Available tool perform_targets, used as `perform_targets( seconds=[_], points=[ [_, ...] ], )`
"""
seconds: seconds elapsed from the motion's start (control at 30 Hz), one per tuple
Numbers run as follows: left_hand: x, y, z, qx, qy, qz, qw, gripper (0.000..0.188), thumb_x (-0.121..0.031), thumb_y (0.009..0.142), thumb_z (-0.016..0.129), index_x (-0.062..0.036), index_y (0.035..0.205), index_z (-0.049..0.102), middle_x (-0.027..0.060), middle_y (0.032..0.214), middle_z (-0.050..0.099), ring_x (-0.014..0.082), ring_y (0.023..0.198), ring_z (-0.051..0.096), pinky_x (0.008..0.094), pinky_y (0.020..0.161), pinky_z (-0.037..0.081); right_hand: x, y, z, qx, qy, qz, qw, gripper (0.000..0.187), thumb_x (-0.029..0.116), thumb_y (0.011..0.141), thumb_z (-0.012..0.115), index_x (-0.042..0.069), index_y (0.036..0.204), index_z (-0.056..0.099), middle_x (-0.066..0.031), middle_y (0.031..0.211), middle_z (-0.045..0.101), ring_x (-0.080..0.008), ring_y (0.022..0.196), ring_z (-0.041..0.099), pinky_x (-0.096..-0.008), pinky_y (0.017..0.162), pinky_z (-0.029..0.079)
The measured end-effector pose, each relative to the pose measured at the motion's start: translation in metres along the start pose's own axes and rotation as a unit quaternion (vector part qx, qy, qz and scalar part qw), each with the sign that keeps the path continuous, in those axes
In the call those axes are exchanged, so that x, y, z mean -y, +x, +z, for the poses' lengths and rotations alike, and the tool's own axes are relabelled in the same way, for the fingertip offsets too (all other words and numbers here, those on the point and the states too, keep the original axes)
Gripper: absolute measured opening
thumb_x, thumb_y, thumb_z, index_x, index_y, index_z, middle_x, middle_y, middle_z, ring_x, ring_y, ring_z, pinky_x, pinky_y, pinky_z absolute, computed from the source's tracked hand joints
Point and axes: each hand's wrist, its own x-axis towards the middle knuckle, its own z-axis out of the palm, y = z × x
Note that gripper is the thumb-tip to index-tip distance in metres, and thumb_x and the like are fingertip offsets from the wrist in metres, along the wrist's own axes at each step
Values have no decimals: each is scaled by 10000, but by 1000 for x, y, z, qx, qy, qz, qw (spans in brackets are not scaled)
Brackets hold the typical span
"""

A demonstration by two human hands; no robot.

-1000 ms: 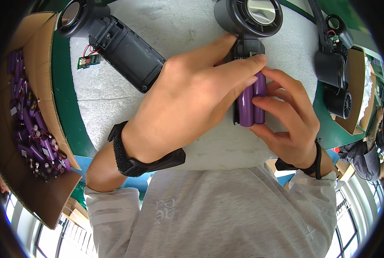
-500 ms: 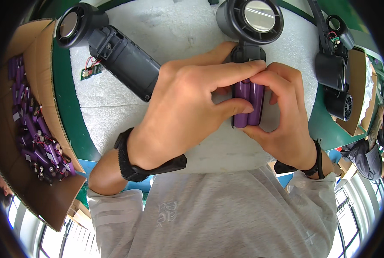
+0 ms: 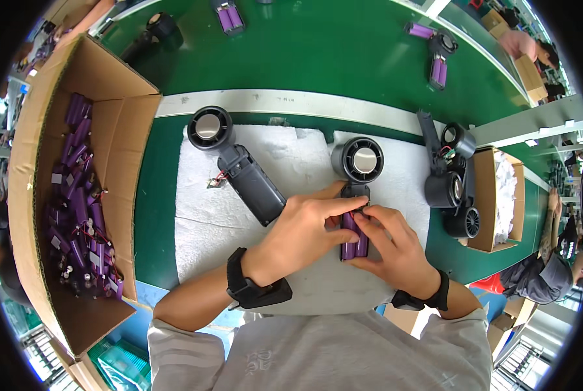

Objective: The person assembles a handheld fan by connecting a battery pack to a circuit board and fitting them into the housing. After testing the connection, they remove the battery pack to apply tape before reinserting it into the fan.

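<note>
A black handheld fan [image 3: 343, 160] with a round silver centre lies on the white foam sheet, its head pointing away from me. In its uncovered handle sits a purple battery pack [image 3: 349, 250] of two cylindrical cells side by side. My left hand [image 3: 301, 228] is closed round the handle from the left, thumb on the cells and index finger near the handle's top. From the right, my right hand [image 3: 396, 247] grips it, fingertips at the cells' upper end and thumb at the lower end. A second black fan [image 3: 259, 192] lies left of my left hand, its small green circuit board [image 3: 216, 181] hanging out on wires.
On the left stands a cardboard box [image 3: 119, 169] of purple battery packs. Several black fan parts [image 3: 443, 189] lie at the right beside a smaller box [image 3: 520, 225]. Beyond a white rail [image 3: 252, 99], more fans rest on a green surface [image 3: 330, 58]. Other people are at the sides.
The view has pulled back and shows more of the bench beyond the foam. Both my hands stay on the fan handle and its cells, with the fingers nearly in the same place.
</note>
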Motion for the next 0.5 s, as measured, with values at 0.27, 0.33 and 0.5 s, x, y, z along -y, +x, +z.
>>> perform_targets(
  seconds=[0.27,0.33,0.5],
  points=[
    [0,2,2,-4,-25,10,1000,561,16,737,764,-60,1263,584,201,1327,546,278,973,675,339,818,568,5,17,-11,17,-98,-27,995,761,159,580,861,-18,1248,543,-151,1306,507,-374,1072,558,-424,907,505],
    [-2,2,6,-56,-22,16,998,591,5,751,754,-72,1299,545,185,1315,544,279,973,661,349,805,566,-1,27,-11,-11,-103,-11,995,720,148,620,839,-26,1250,537,-157,1321,502,-386,1095,551,-429,915,499],
    [4,2,11,-96,8,57,994,589,-34,771,743,-81,1313,518,166,1264,563,291,916,651,358,779,558,-40,66,-11,-172,-251,104,947,589,96,762,749,-33,1283,506,-182,1348,491,-395,1121,554,-435,937,481]
  ],
)
